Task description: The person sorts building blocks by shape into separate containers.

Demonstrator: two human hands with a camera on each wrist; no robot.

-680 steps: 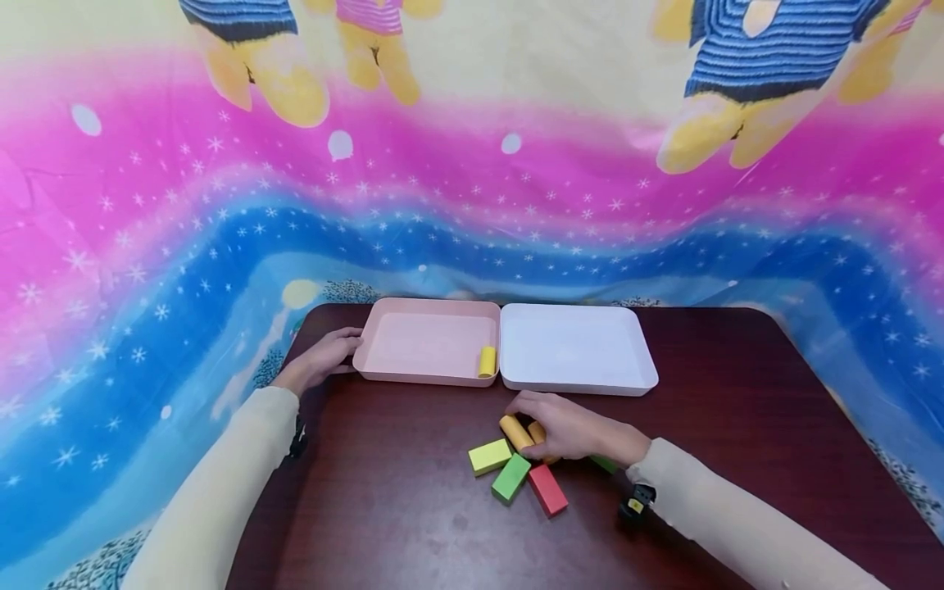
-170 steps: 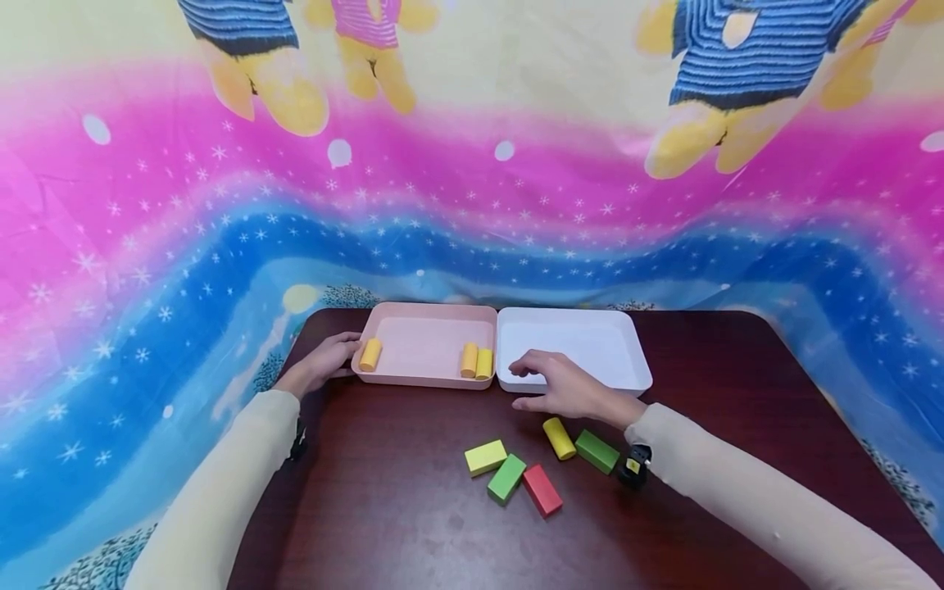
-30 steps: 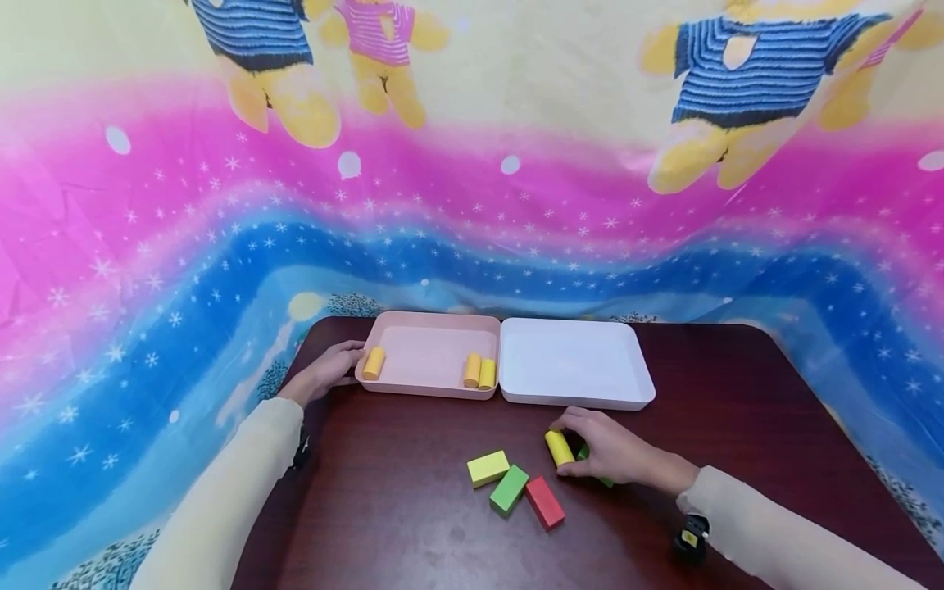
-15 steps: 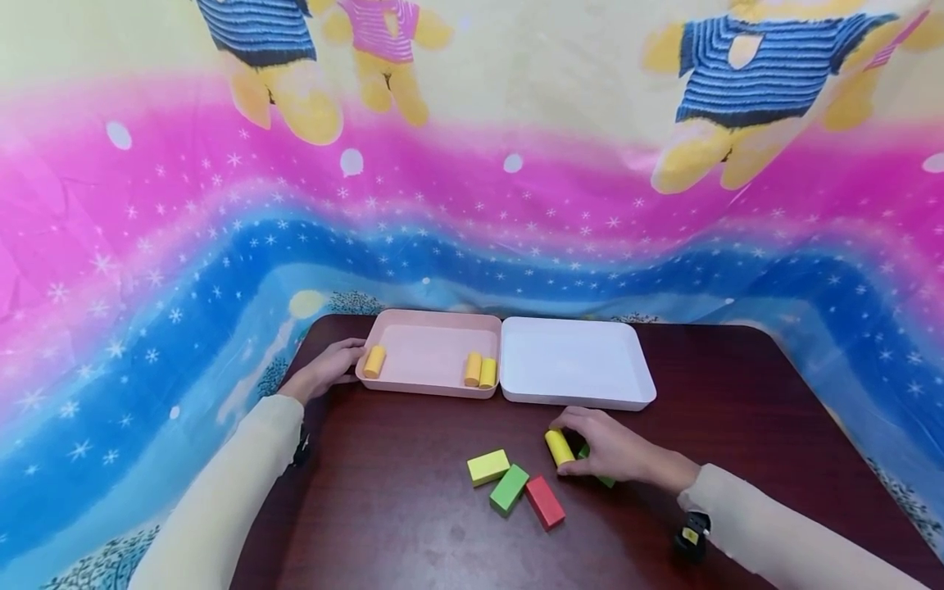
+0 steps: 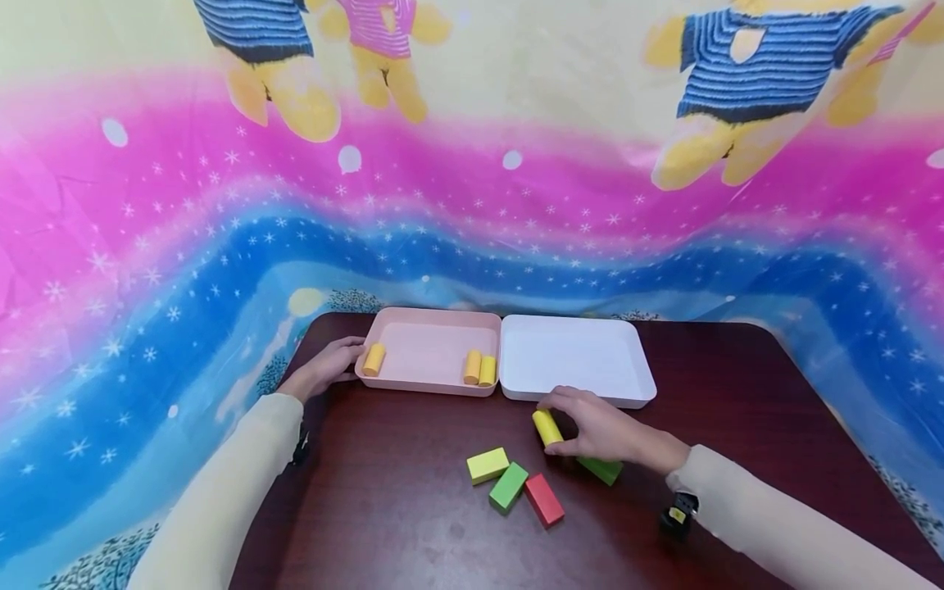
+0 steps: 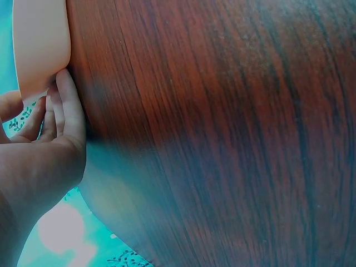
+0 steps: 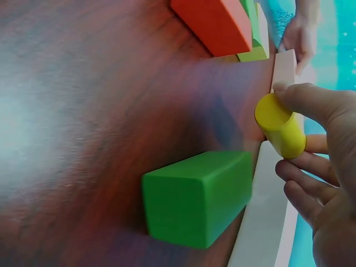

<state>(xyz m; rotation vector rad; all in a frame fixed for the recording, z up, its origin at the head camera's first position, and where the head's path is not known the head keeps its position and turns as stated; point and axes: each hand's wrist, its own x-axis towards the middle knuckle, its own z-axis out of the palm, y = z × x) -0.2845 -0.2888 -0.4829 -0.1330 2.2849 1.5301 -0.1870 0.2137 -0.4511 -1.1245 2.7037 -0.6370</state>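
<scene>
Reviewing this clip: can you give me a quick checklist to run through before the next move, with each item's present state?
1. Right hand has the yellow cylinder: ok, pinched between thumb and fingers.
2. Held cylinder off the table: probably ok; it looks raised in the right wrist view.
3. Held cylinder apart from the darker green block: ok, a gap shows in the right wrist view.
4. Left hand steadying the pink tray: touching, but firmness cannot tell.
5. Space in the pink tray: ok, bare floor between the cylinders at its two ends.
6. Table free of blocks: not ok, four rectangular blocks lie there.
</scene>
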